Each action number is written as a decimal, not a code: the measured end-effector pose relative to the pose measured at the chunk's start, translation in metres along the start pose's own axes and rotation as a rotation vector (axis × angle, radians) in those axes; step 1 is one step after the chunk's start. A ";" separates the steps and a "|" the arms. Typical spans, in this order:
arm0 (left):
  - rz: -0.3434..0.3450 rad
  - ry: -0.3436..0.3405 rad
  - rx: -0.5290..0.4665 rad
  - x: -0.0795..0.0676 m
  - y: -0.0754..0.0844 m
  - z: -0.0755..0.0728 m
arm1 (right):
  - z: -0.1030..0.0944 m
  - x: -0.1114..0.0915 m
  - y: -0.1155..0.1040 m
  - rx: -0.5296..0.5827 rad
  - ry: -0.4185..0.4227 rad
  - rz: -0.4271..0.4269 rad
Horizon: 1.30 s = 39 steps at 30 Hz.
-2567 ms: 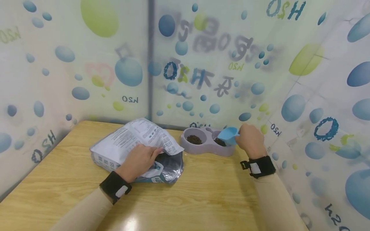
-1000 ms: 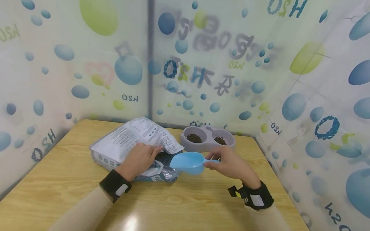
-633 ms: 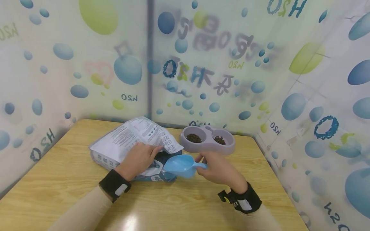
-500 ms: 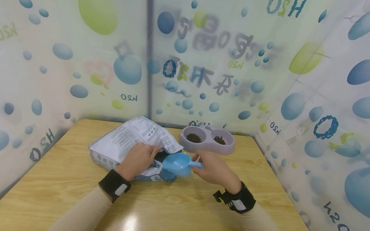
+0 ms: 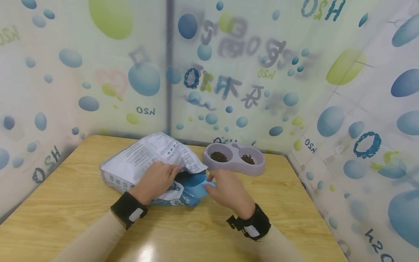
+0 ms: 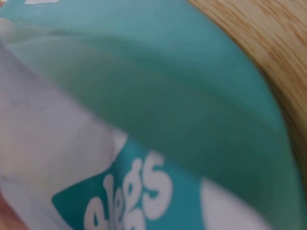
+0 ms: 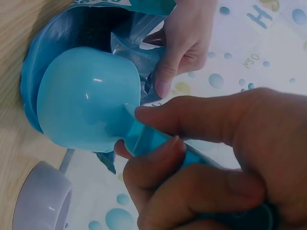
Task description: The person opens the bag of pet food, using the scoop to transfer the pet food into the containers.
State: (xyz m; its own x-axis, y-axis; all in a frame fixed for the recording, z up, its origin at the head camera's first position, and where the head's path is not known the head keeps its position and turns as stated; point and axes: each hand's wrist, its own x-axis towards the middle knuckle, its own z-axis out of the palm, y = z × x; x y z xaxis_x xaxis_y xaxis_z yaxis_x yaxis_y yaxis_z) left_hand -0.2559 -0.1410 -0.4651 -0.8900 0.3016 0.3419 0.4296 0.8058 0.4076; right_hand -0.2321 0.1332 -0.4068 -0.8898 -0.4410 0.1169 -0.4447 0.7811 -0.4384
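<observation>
A large white and teal bag [image 5: 134,160] lies on its side, its silvery-lined mouth facing right. My left hand [image 5: 156,182] grips the bag at the mouth; in the right wrist view the thumb and fingers of that left hand [image 7: 187,40] pinch the lip. Around the handle of a light-blue scoop [image 7: 91,98] my right hand [image 5: 230,191] is curled, thumb along the handle. The scoop's bowl is partly inside the bag's mouth, and its front end is hidden there. The left wrist view is filled by the bag's printed teal side [image 6: 182,96].
A grey double pet bowl [image 5: 235,167] stands behind my right hand, with brown kibble [image 5: 218,157] in the left hollow and more kibble [image 5: 247,159] in the right. The wooden table [image 5: 183,236] meets patterned walls [image 5: 209,72] at the back and right.
My right hand has brought the scoop from over the right bowl, leftward and down, into the bag's mouth. Kibble shows in both bowls. The left hand has kept its hold on the bag.
</observation>
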 end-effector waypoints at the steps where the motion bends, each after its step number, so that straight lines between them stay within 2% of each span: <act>1: -0.002 -0.001 -0.003 0.000 0.000 -0.001 | 0.001 0.003 -0.002 -0.005 0.001 0.007; 9: -0.006 -0.004 -0.020 0.001 0.000 -0.004 | 0.019 0.020 -0.007 -0.025 0.030 0.017; 18: -0.015 -0.001 -0.016 0.002 0.003 -0.006 | 0.041 0.024 -0.004 -0.028 0.028 0.028; 26: 0.003 0.032 0.003 0.001 -0.001 -0.004 | 0.054 0.027 0.000 0.018 0.006 0.043; 32: 0.011 0.038 0.003 0.000 -0.001 -0.003 | 0.055 0.022 0.008 0.064 0.017 0.008; 39: -0.004 0.024 0.000 0.001 -0.001 -0.003 | 0.052 0.020 0.010 0.049 -0.028 0.004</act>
State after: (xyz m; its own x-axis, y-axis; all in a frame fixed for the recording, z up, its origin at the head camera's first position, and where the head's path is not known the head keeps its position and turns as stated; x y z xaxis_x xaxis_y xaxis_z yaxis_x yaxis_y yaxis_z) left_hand -0.2566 -0.1436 -0.4625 -0.8879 0.2859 0.3603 0.4258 0.8070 0.4091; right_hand -0.2489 0.1096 -0.4551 -0.8882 -0.4505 0.0905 -0.4350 0.7608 -0.4817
